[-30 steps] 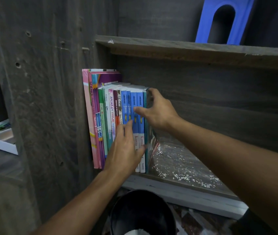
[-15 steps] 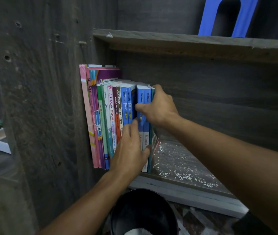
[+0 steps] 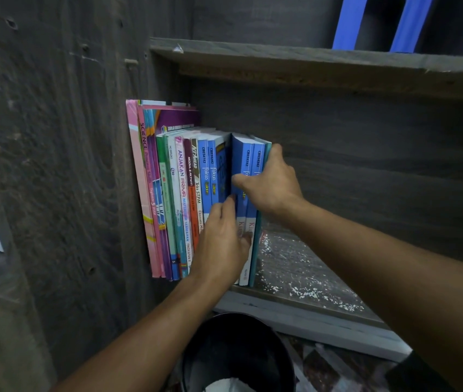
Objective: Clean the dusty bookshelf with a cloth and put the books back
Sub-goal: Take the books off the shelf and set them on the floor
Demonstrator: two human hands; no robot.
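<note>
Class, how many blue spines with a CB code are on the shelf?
4: the left pair stands free; the right pair, set apart to its right, is gripped by the right hand. The left hand may hide another.

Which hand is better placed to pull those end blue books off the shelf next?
Right, probably. The right hand grips the end blue books, thumb in the gap; the left hand only rests against their lower spines.

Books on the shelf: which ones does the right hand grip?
The rightmost bundle, two blue spines and a teal cover, held by the right hand; a gap splits it from the other books.
</note>
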